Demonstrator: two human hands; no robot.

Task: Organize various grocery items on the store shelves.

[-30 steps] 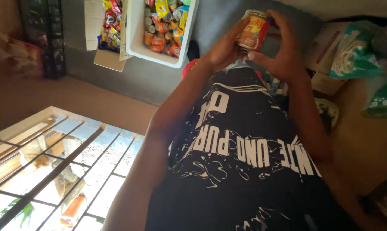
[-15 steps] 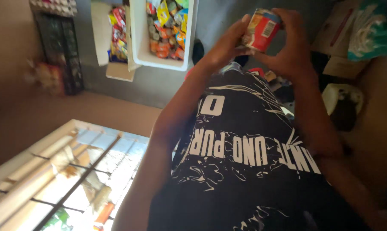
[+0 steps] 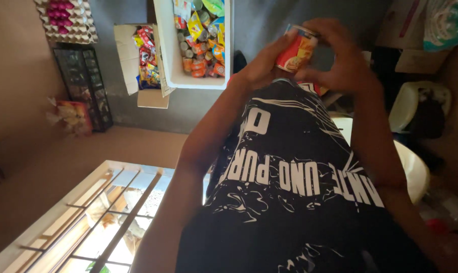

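– Hands first: what are they doing?

– Both are up in front of the chest, closed on 1 can [image 3: 297, 50]. The left hand [image 3: 262, 65] wraps it from the left side with the thumb on the label. The right hand [image 3: 340, 63] cups it from the right, fingers curled over the top rim.

– So the can is off any surface?

– Yes, held in the air between the 2 hands, tilted, above the black printed shirt [image 3: 295, 192]. It is red and orange with a metal end.

– Which step would you call it?

– Holding and turning the can over for a look, I judge. It is neither picked from nor set into anything at this moment.

– What is around it?

– A white box [image 3: 164, 55] full of cans and bright packets lies well to the left, and a cardboard box [image 3: 150, 97] of packets touches its left wall. A tray of pink eggs [image 3: 67, 20] sits further off.

– What does the next move call for?

– A firm grip with 1 hand before the other lets go, since the can is round and smooth.
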